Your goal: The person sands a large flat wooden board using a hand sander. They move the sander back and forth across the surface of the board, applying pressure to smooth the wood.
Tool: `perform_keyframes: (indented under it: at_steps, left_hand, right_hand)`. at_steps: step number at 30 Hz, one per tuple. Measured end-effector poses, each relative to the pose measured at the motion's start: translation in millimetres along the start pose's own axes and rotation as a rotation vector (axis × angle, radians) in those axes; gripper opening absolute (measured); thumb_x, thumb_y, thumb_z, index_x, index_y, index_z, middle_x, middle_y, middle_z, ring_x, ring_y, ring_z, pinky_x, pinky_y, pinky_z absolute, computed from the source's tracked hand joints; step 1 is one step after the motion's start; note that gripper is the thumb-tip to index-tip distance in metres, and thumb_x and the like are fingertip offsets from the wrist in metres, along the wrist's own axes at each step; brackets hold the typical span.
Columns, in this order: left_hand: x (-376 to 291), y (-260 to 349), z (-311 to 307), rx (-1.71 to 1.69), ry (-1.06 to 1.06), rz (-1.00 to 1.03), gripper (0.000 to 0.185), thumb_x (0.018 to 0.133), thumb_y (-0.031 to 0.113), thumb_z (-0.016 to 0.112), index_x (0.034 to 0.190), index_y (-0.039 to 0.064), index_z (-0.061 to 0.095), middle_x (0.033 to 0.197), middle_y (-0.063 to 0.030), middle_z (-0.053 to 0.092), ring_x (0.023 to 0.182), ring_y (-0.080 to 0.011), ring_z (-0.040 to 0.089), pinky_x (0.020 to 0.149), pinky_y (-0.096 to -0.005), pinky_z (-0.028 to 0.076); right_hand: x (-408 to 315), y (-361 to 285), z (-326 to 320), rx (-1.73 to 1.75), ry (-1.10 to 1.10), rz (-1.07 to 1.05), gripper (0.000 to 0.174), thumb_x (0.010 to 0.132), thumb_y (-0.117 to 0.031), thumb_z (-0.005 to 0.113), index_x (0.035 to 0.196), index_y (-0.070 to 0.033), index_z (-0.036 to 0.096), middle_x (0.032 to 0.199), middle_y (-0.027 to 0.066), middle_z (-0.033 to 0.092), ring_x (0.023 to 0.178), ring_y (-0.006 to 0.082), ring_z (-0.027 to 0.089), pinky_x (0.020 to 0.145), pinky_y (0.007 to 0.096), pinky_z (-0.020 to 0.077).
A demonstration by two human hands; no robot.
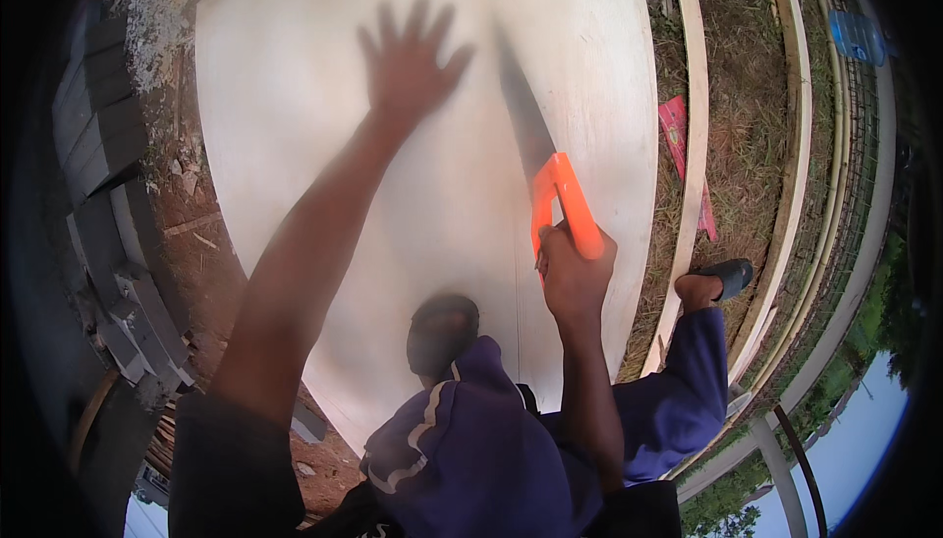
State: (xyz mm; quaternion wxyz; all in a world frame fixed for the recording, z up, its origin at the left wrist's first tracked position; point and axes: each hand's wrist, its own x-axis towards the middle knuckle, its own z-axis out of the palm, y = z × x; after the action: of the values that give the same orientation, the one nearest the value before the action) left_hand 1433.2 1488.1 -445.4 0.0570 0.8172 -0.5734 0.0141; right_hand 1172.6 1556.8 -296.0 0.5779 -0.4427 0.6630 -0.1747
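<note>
A hand saw with an orange handle point(578, 206) is gripped in my right hand point(578, 273). Its dark blade point(521, 96) points away from me over a large pale wooden sheet, likely plywood point(295, 96). Whether the teeth sit in a cut is hard to tell, since the view is hazy there. My left hand point(412, 70) lies palm down on the sheet, fingers spread, left of the blade, holding nothing. A thin line point(519, 332) runs along the sheet below the saw. My shod foot point(442, 328) rests on the sheet near me.
Long timber boards point(696, 96) lie on the grass to the right, beside a red wrapper point(674, 129). My other foot, in a dark sandal point(729, 278), is among them. Grey blocks point(103, 133) are stacked at left. A blue plastic bottle point(857, 37) lies far right, near a wire fence point(847, 140).
</note>
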Motion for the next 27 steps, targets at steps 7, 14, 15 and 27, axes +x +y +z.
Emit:
perform_keyframes:
  at_steps: [7,14,15,27]
  left_hand:
    - [0.6,11.1,0.3,0.025,-0.037,0.01,0.068,0.1,0.064,0.048,0.157,0.027,0.044,0.167,-0.0062,0.032,0.153,-0.0488,0.018,0.118,-0.0744,0.014]
    - [3.0,13.2,0.6,0.02,-0.026,0.021,0.068,0.1,0.065,0.048,0.156,0.026,0.044,0.166,-0.0073,0.033,0.152,-0.0498,0.02,0.117,-0.0752,0.016]
    - [0.5,12.6,2.3,0.018,-0.013,0.03,0.068,0.1,0.065,0.048,0.156,0.026,0.045,0.166,-0.0074,0.033,0.151,-0.0499,0.021,0.117,-0.0752,0.016]
    - [-1.2,0.1,-5.1,0.064,-0.014,0.016,0.068,0.1,0.064,0.049,0.156,0.026,0.045,0.166,-0.0074,0.033,0.152,-0.0489,0.019,0.118,-0.0746,0.016]
  right_hand:
    - [-114.8,31.5,-57.4,-0.058,0.004,-0.056,0.009,0.087,0.001,0.063,0.079,0.005,0.06,0.06,-0.0008,0.051,0.056,0.0061,0.046,0.051,0.0277,0.039]
    - [75.6,-64.8,57.6,-0.131,0.038,-0.047,0.026,0.086,-0.011,0.062,0.069,0.0,0.046,0.056,0.0017,0.045,0.054,0.0111,0.035,0.052,0.037,0.034]
    - [70.7,-61.8,50.8,-0.092,0.045,-0.041,0.026,0.087,-0.01,0.062,0.069,0.0,0.047,0.057,0.0014,0.045,0.054,0.0108,0.036,0.052,0.0365,0.0341]
    - [-56.7,20.4,-13.8,0.017,0.012,-0.109,0.012,0.085,0.002,0.065,0.075,0.004,0.057,0.058,0.0007,0.049,0.055,0.0063,0.043,0.051,0.0281,0.0381]
